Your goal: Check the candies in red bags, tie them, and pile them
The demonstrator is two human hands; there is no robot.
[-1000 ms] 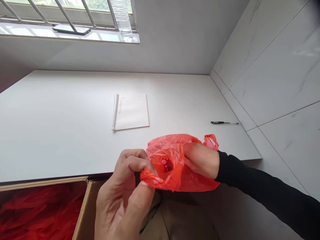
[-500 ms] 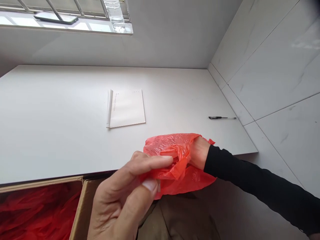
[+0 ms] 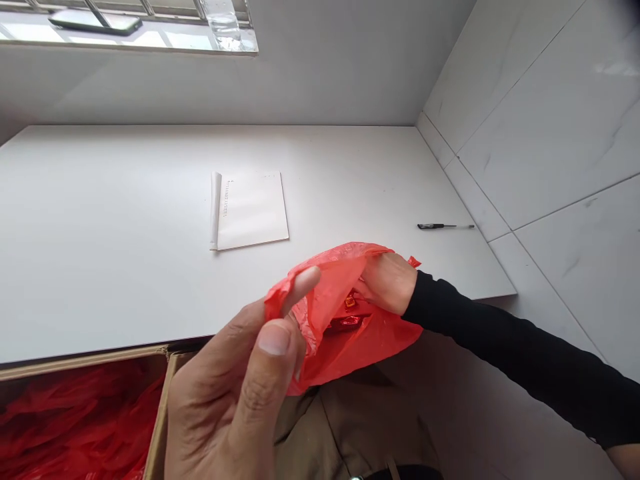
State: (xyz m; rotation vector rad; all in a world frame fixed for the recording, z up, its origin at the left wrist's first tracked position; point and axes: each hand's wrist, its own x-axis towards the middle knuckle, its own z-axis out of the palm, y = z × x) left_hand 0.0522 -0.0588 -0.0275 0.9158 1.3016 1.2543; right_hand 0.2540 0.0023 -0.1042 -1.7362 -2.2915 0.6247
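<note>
A thin red plastic bag [image 3: 327, 267] is held in front of me at the table's near edge. The fingers of my left hand [image 3: 250, 373] are closed on the left side of its mouth, the index finger hooked over the rim. My right hand [image 3: 393, 283], in a black sleeve, reaches into the bag from the right; the plastic hides its fingers, so their grip is not visible. Through the mouth I see shiny red wrapped pieces [image 3: 350, 321] lying inside, one with a gold mark, too small to name surely.
On the white table [image 3: 125, 253] lie a notepad [image 3: 253, 210] and a black pen [image 3: 435, 227]. At lower left stands a cardboard box [image 3: 160, 420] containing red plastic [image 3: 75, 420]. A phone [image 3: 95, 22] and clear bottle [image 3: 223, 27] are on the windowsill. A tiled wall [image 3: 540, 133] borders the right.
The bag's mouth has spread wider, so the shiny pieces inside show. My left fingers have shifted left and up with its rim. My right hand stays inside, slightly higher in view.
</note>
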